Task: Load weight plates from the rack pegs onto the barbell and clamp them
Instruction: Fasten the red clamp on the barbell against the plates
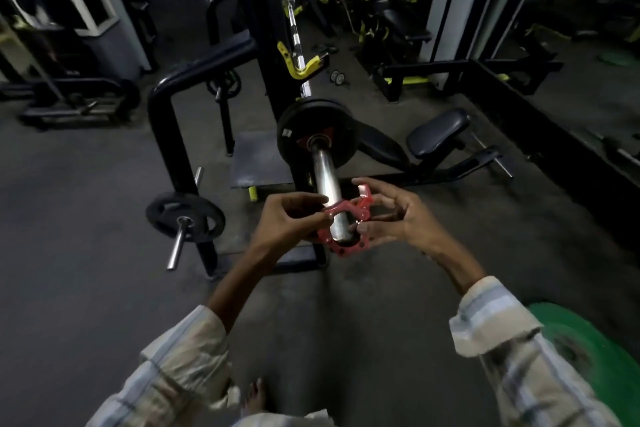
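A barbell (325,177) rests in yellow rack hooks (300,66), its steel sleeve pointing toward me. One black weight plate (298,125) sits on the sleeve, far in. A red clamp collar (341,243) rings the very end of the sleeve, its lever raised. My left hand (287,218) pinches the collar's left side. My right hand (391,218) holds its right side at the lever. Another black plate (185,218) hangs on a low rack peg to the left.
The black rack frame (162,135) stands left of the barbell. A padded bench (436,132) lies to the right behind it. A green plate (588,357) is at the lower right. My bare foot (254,399) stands on the grey floor below.
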